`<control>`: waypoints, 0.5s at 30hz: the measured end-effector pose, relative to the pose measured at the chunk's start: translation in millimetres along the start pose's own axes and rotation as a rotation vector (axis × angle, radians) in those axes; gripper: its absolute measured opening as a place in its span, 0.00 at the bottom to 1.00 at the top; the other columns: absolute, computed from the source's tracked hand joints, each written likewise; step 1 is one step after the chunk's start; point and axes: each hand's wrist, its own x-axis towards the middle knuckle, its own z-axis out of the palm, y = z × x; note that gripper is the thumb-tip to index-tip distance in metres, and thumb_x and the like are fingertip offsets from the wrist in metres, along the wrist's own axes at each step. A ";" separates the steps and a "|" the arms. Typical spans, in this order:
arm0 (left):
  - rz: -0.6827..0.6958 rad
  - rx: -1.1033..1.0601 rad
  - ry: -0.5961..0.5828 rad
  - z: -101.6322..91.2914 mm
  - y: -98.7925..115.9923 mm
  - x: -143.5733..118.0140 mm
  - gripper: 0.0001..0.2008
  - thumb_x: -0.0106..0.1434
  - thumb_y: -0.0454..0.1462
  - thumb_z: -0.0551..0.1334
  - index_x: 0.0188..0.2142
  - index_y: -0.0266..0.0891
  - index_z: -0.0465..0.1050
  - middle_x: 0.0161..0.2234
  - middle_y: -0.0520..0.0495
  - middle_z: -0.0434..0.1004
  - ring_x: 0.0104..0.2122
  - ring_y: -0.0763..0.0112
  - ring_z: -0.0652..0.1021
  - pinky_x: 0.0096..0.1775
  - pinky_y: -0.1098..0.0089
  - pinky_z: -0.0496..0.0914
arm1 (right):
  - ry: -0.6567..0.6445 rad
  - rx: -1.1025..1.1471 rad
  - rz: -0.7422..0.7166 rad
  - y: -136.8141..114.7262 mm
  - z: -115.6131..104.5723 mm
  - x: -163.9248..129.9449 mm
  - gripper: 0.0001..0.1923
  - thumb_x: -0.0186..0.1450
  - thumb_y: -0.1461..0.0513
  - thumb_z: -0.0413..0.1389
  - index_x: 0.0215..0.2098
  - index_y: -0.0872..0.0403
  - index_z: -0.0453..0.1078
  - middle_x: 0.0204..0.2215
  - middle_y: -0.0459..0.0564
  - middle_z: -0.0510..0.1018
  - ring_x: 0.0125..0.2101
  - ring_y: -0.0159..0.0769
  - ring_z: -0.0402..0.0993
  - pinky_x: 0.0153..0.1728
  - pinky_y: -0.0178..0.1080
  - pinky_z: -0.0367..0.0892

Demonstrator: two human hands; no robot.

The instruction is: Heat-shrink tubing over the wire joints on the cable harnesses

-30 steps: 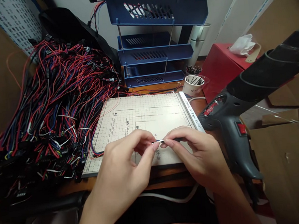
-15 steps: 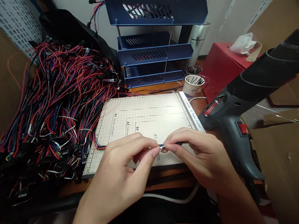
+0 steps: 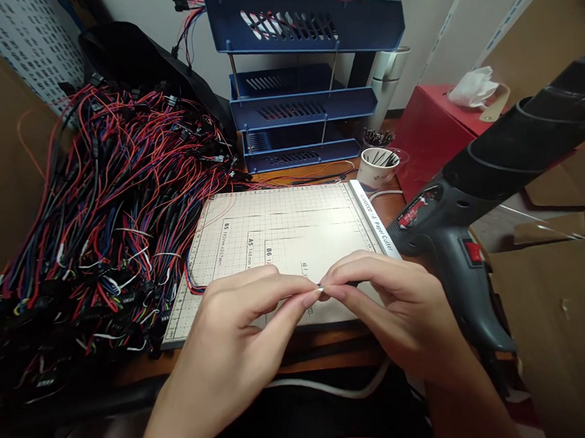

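Hands meet fingertip to fingertip above near edge of paper cutter board (image 3: 273, 233) on worktop. Left hand (image 3: 240, 333) pinches thin wire (image 3: 193, 287), thumb and forefinger closed narrow on it. Right hand (image 3: 394, 312) pinches small dark sleeve piece (image 3: 350, 283) at same joint, fingers closed. Wire's long axis runs left to right, level with board edge; free length trails left toward wire heap (image 3: 96, 212). Both hands equally near joint. Heat gun (image 3: 449, 248) stands just right of right hand.

One head-worn camera looks forward and down, close over the paper cutter (image 3: 284, 246) at the desk's near edge.
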 end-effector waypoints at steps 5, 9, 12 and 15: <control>-0.008 0.066 0.024 2.9 1.2 0.2 0.07 0.70 0.31 0.67 0.40 0.45 0.84 0.26 0.57 0.77 0.23 0.79 0.71 0.27 0.76 0.64 | 0.030 0.018 0.032 2.3 0.9 -1.8 0.05 0.73 0.67 0.62 0.39 0.52 0.77 0.35 0.42 0.83 0.37 0.27 0.79 0.41 0.29 0.72; -0.011 0.112 0.084 6.0 4.4 1.1 0.04 0.68 0.32 0.68 0.38 0.42 0.80 0.25 0.58 0.73 0.23 0.79 0.70 0.28 0.76 0.64 | 0.070 0.115 0.135 5.0 2.5 -1.9 0.05 0.74 0.66 0.60 0.39 0.51 0.77 0.35 0.42 0.83 0.36 0.26 0.80 0.40 0.27 0.72; -0.001 0.100 0.084 6.7 4.7 1.7 0.05 0.69 0.30 0.67 0.37 0.42 0.79 0.26 0.58 0.74 0.25 0.80 0.71 0.29 0.77 0.64 | 0.057 0.223 0.209 6.5 3.7 -1.4 0.04 0.75 0.63 0.60 0.41 0.50 0.77 0.34 0.42 0.83 0.35 0.27 0.82 0.39 0.28 0.74; -0.012 0.095 0.074 6.9 3.0 2.2 0.08 0.70 0.29 0.65 0.37 0.43 0.80 0.27 0.58 0.75 0.26 0.80 0.72 0.30 0.77 0.64 | 0.041 0.264 0.256 6.6 3.9 -2.3 0.04 0.76 0.62 0.60 0.41 0.51 0.77 0.33 0.44 0.84 0.36 0.30 0.83 0.40 0.30 0.75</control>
